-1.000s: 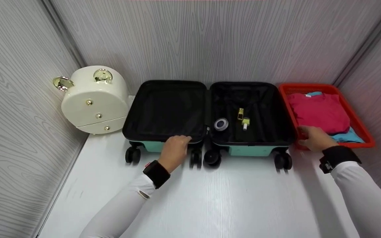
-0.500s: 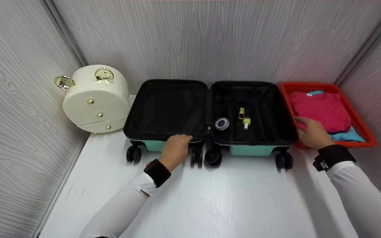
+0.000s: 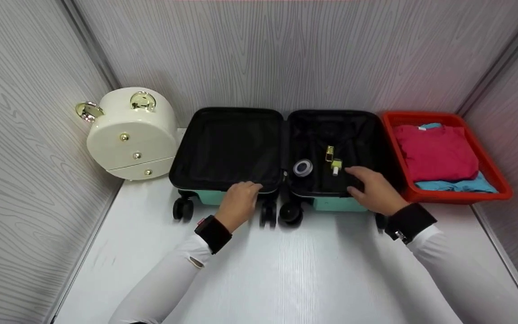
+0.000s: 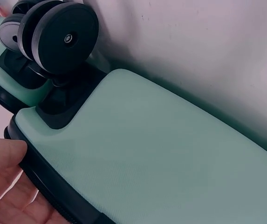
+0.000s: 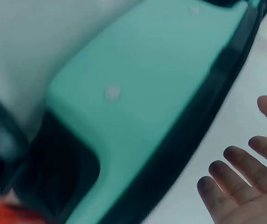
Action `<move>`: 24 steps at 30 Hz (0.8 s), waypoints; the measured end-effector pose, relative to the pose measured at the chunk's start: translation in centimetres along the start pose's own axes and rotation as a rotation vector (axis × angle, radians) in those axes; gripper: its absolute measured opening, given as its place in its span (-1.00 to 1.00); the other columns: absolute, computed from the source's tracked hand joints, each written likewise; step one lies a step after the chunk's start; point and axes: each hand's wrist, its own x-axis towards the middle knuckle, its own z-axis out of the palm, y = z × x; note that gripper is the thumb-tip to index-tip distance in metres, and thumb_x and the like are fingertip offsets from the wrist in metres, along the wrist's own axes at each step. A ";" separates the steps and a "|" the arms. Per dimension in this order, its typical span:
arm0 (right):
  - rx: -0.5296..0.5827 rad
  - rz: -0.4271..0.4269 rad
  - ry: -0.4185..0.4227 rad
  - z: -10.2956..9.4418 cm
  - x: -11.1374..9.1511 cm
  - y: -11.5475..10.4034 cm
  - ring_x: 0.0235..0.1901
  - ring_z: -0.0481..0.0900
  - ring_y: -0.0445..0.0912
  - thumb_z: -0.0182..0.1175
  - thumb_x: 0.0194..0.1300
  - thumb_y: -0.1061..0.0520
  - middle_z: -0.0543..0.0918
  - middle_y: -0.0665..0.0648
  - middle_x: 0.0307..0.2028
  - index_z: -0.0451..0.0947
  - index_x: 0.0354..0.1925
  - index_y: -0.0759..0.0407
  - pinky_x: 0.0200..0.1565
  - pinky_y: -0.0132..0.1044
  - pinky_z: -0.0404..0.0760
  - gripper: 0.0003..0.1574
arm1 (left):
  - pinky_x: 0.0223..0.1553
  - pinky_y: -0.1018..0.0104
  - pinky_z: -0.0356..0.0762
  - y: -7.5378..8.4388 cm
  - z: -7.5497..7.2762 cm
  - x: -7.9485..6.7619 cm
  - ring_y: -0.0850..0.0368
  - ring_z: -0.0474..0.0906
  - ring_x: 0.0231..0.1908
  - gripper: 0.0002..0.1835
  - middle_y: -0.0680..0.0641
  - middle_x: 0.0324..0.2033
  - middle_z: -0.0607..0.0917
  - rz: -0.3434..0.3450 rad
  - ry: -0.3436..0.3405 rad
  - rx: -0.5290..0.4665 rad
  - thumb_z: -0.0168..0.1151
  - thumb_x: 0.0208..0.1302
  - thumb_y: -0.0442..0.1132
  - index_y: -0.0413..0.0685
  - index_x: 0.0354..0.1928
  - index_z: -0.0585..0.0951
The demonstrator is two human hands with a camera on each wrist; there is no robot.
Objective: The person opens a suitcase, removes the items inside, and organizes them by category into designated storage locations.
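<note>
An open mint-green suitcase [image 3: 337, 204] with black lining lies flat, its wheels toward me. My left hand [image 3: 239, 202] grips the near rim of the left half; in the left wrist view its thumb [image 4: 7, 151] presses the black edge, fingers on the other side. My right hand [image 3: 373, 191] hovers over the near rim of the right half, thumb and fingers apart and holding nothing. Just left of its fingertips lies a small yellow-green bottle with a white cap [image 3: 336, 167]. Beside that are a small gold case [image 3: 329, 153] and a round, clear-edged container [image 3: 302, 168].
A red plastic basket [image 3: 506, 189] with a folded pink garment [image 3: 439, 150] and blue cloth [image 3: 461, 184] stands against the suitcase's right side. On the left is a cream round case [image 3: 133, 135] with gold knobs and handles. Wood-grain panels [image 3: 259, 54] enclose the white table [image 3: 286, 274].
My right hand has moved left from the red basket's edge to over the suitcase's right half, its fingers spreading. The left hand stays on the rim.
</note>
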 end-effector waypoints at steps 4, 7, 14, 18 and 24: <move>-0.015 -0.037 -0.016 2.1 0.3 -0.6 0.44 0.52 0.36 0.32 0.54 0.19 0.56 0.46 0.42 0.47 0.47 0.41 0.46 0.32 0.45 -0.35 | 0.09 -0.06 0.72 -0.3 0.1 -0.1 -0.16 0.77 -0.03 -0.78 -0.19 -0.07 0.83 -0.003 0.015 0.014 0.25 0.58 -0.36 -0.25 0.11 0.76; -0.029 -0.055 -0.026 3.4 0.3 -0.9 0.39 0.58 0.33 0.33 0.54 0.18 0.63 0.44 0.36 0.52 0.43 0.42 0.42 0.28 0.52 -0.39 | 0.12 -0.09 0.71 -0.5 0.0 -0.2 -0.18 0.76 -0.01 -0.77 -0.21 -0.06 0.82 0.005 0.006 -0.002 0.24 0.59 -0.33 -0.26 0.13 0.75; -0.069 -0.100 -0.003 5.3 0.5 -1.2 0.19 0.74 0.29 0.34 0.52 0.24 0.76 0.41 0.18 0.65 0.27 0.44 0.24 0.22 0.68 -0.55 | 0.11 -0.13 0.71 -1.9 -1.0 -0.8 -0.22 0.76 -0.03 -0.75 -0.25 -0.06 0.81 -0.005 -0.005 -0.071 0.27 0.60 -0.25 -0.28 0.09 0.75; -0.057 -0.096 0.027 5.7 0.5 -1.1 0.11 0.78 0.26 0.35 0.51 0.25 0.81 0.37 0.10 0.71 0.20 0.39 0.18 0.19 0.72 -0.63 | 0.09 -0.13 0.72 -3.2 -2.0 -1.2 -0.24 0.76 -0.04 -0.75 -0.27 -0.07 0.81 -0.019 -0.005 -0.060 0.33 0.57 -0.24 -0.29 0.06 0.76; -0.036 -0.084 0.070 5.9 0.3 -1.1 0.07 0.80 0.25 0.36 0.50 0.24 0.83 0.35 0.05 0.75 0.15 0.36 0.14 0.19 0.73 -0.68 | 0.12 -0.18 0.70 -5.9 -4.5 -1.2 -0.27 0.76 0.00 -0.63 -0.30 -0.04 0.82 -0.053 -0.005 -0.006 0.34 0.56 -0.08 -0.31 0.07 0.77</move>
